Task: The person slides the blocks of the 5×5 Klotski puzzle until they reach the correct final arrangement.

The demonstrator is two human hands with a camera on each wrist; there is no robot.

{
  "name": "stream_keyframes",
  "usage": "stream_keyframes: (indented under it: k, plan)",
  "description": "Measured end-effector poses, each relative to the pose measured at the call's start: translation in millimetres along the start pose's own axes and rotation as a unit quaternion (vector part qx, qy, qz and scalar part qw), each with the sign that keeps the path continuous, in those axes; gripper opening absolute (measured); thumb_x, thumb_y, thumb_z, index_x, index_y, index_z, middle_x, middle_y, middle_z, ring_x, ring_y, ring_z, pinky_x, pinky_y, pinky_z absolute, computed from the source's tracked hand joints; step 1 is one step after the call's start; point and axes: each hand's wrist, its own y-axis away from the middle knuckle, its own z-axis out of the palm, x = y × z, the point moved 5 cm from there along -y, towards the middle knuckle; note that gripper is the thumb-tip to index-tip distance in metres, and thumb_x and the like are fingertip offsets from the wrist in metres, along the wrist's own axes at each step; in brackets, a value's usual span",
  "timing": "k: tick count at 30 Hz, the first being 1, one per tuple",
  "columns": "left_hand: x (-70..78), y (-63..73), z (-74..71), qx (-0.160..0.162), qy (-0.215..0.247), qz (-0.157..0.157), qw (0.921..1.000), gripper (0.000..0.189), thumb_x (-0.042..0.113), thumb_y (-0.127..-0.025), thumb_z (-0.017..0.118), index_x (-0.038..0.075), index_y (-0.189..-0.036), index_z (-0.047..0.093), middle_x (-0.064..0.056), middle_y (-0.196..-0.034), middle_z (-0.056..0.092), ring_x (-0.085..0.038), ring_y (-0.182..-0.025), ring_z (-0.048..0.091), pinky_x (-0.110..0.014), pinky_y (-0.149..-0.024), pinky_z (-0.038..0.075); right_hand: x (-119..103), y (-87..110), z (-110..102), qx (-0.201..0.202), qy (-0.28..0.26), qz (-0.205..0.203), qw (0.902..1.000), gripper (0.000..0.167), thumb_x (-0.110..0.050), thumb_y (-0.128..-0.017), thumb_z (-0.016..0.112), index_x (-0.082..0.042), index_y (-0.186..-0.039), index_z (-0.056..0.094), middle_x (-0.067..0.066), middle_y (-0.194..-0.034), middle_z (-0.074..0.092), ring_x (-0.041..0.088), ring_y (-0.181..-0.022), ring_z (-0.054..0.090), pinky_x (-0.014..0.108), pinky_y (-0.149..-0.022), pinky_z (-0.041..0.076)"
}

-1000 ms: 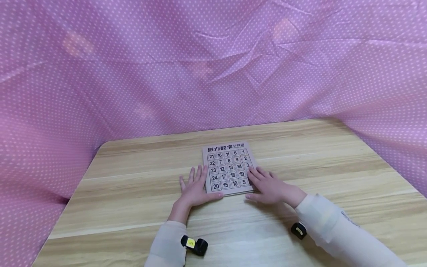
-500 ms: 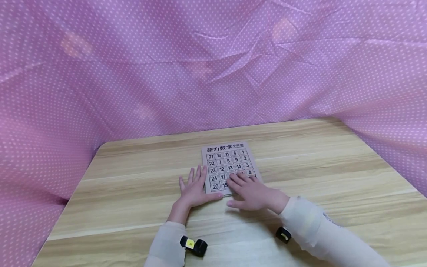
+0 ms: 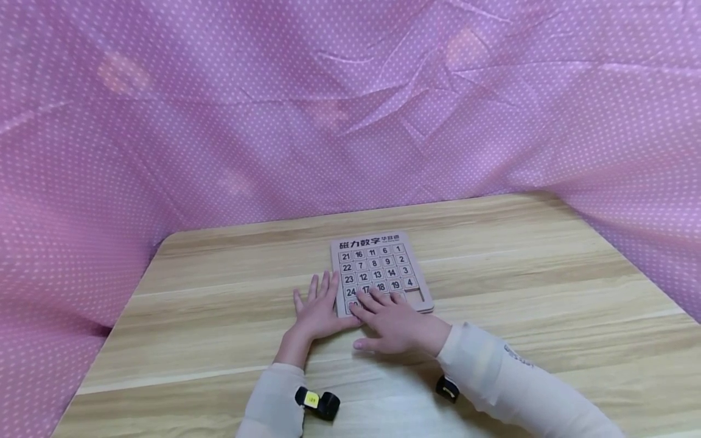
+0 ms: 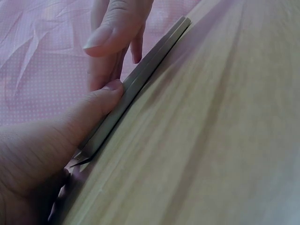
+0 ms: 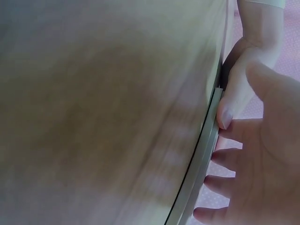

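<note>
A wooden number sliding puzzle (image 3: 417, 274) lies flat on the table, its numbered tiles in rows under a printed heading. The bare slot (image 3: 414, 298) is at its bottom right corner. My left hand (image 3: 319, 313) has its fingers spread along the puzzle's left edge; in the left wrist view its thumb (image 4: 96, 105) presses the near side. Over the bottom row is my right hand (image 3: 398, 325), palm down with fingers extended, hiding most of that row's tiles. In the right wrist view, the right fingertips (image 5: 220, 185) are right at the puzzle's edge, close to the left thumb (image 5: 226, 115).
The wood-grain table (image 3: 230, 292) stretches out around the puzzle. Pink dotted cloth (image 3: 350, 121) hangs behind it and at both sides. Small black devices, one at the left forearm (image 3: 320, 401) and one at the right (image 3: 447, 389), sit near the wrists.
My right hand has slid left along the bottom row, from the puzzle's right side toward the left hand. Tile 4 and the bare corner slot are now uncovered. The left hand stays put.
</note>
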Motion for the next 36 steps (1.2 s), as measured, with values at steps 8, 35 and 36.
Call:
stream_keyframes:
  k: [8, 35, 36]
  plan:
    - [-1.9, -1.6, 1.4, -0.002, -0.003, -0.005, 1.0, 0.115, 0.08, -0.053, 0.048, 0.015, -0.14, 0.006, -0.009, -0.143, 0.005, -0.029, -0.128, -0.003, -0.055, -0.093, -0.012, 3, 4.3, -1, -0.005, 0.001, -0.003, 1.0, 0.067, -0.054, -0.085, 0.036, -0.012, -0.137, 0.026, 0.008, -0.142, 0.012, 0.03, -0.127, 0.008, 0.054, -0.096, 0.014]
    - [-0.8, -0.6, 0.4, 0.006, 0.0, -0.003, 1.0, 0.117, 0.083, -0.051, 0.043, 0.016, -0.14, 0.008, -0.008, -0.142, 0.005, -0.029, -0.128, -0.002, -0.055, -0.093, -0.011, 28, -9.8, -9, 0.032, -0.009, 0.05, 0.9982, 0.072, -0.057, -0.084, 0.035, -0.01, -0.137, 0.024, 0.011, -0.141, 0.015, 0.035, -0.125, 0.012, 0.056, -0.095, 0.013]
    - [-1.2, -0.2, 0.2, 0.005, -0.002, -0.004, 1.0, 0.117, 0.083, -0.051, 0.044, 0.015, -0.14, 0.008, -0.008, -0.143, 0.005, -0.029, -0.128, -0.003, -0.055, -0.093, -0.011, 29, -14.8, -9, 0.032, -0.011, 0.054, 0.9979, 0.072, -0.058, -0.084, 0.035, -0.01, -0.137, 0.023, 0.011, -0.141, 0.015, 0.034, -0.126, 0.012, 0.056, -0.095, 0.013]
